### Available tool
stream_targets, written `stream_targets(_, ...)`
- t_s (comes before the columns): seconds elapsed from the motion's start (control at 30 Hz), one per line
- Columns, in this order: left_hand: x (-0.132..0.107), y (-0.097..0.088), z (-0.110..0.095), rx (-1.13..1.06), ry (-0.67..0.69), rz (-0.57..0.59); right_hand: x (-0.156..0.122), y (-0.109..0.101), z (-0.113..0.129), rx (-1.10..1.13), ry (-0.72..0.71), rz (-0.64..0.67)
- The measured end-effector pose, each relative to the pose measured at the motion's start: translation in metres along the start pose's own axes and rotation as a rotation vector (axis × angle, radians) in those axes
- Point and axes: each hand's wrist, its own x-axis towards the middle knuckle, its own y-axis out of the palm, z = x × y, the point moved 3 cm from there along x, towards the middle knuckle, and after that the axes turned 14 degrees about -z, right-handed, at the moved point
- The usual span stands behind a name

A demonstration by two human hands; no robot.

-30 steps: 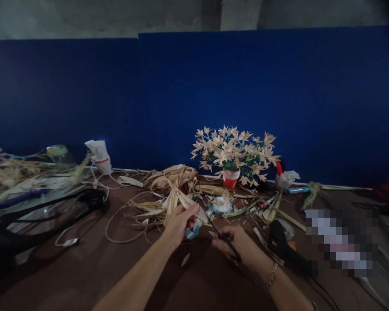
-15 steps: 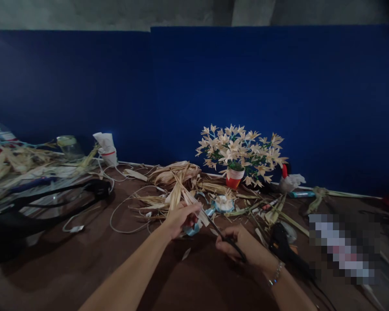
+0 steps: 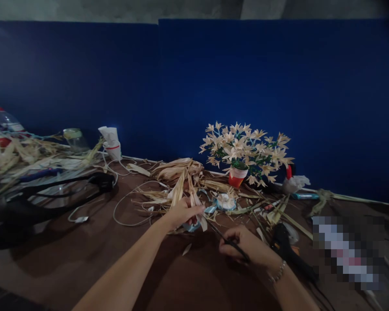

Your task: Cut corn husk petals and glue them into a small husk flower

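Note:
My left hand (image 3: 182, 215) is closed on a pale strip of dried corn husk (image 3: 194, 196), which sticks up past the fingers and hangs a short end below them. My right hand (image 3: 235, 245) grips dark scissors (image 3: 221, 235), their blades pointing up and left toward the husk's lower end. Whether the blades touch the husk I cannot make out. Behind the hands lies a heap of dried husks (image 3: 178, 168). A small pale husk scrap (image 3: 187, 249) lies on the brown table just below my left hand.
A red cup (image 3: 237, 178) with pale husk flowers (image 3: 243, 147) stands at the back. Right of my hand is a black glue gun (image 3: 285, 246). A black strapped object (image 3: 61, 203), a white cable (image 3: 115, 211) and more husks (image 3: 29, 151) occupy the left. A blue partition (image 3: 246, 73) stands behind.
The scissors' blades have moved slightly down from the husk my left hand holds, and that husk now hangs more upright. The whole view has shifted a little.

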Motion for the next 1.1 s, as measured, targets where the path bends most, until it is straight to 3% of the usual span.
stream_targets(0.17, -0.0007, 0.0008, -0.0030, 0.042, 0.042, 0.012, 0.0021, -0.0013, -0.0059, -0.037, -0.005, 0.018)
stream_targets(0.5, 0.0014, 0.0010, 0.0000, 0.031, 0.085, -0.074, 0.0026, -0.0033, -0.0035, -0.062, 0.031, -0.005)
stream_targets(0.73, 0.0047, -0.0029, -0.0030, -0.073, 0.049, -0.215, -0.0001, 0.0002, -0.0015, 0.067, 0.051, 0.034)
stream_targets(1.1, 0.0025, 0.0029, -0.0025, -0.195, 0.002, -0.158, -0.0001, 0.0037, 0.0014, 0.049, 0.046, 0.006)
